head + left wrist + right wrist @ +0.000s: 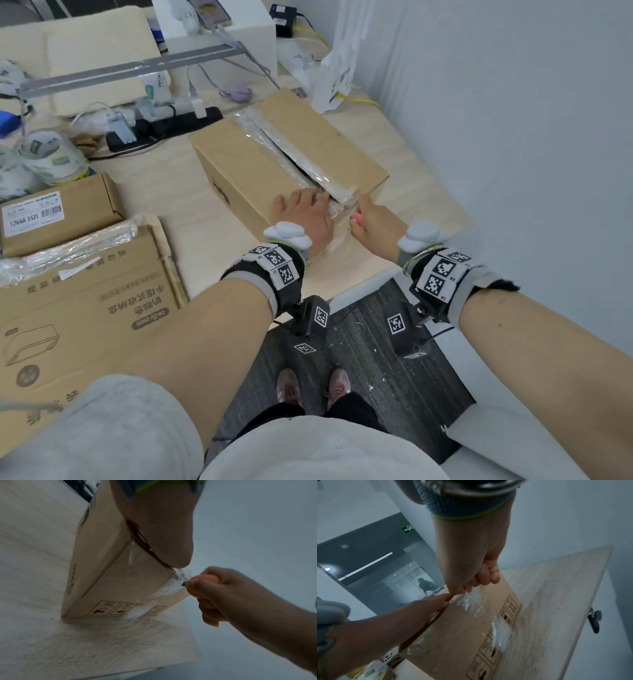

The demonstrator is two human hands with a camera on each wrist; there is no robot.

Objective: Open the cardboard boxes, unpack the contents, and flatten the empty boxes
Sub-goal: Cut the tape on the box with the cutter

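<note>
A brown cardboard box (260,161) lies on the light wooden table (191,219), with clear tape along its top seam slit open. My left hand (305,214) presses flat on the near top corner of the box (106,563), fingers spread. My right hand (373,222) grips a small pink cutter (356,216) at the near end of the seam. In the left wrist view the cutter's dark blade tip (183,583) touches the crumpled tape (173,586) on the box's end face. The right wrist view shows my right hand (476,580) fisted at the taped edge of the box (471,635).
A flattened printed cardboard box (78,308) and a small labelled carton (58,214) lie on the left. A black power strip (164,126), cables, rolls and white packages crowd the table's far side. A grey wall (513,120) stands close on the right.
</note>
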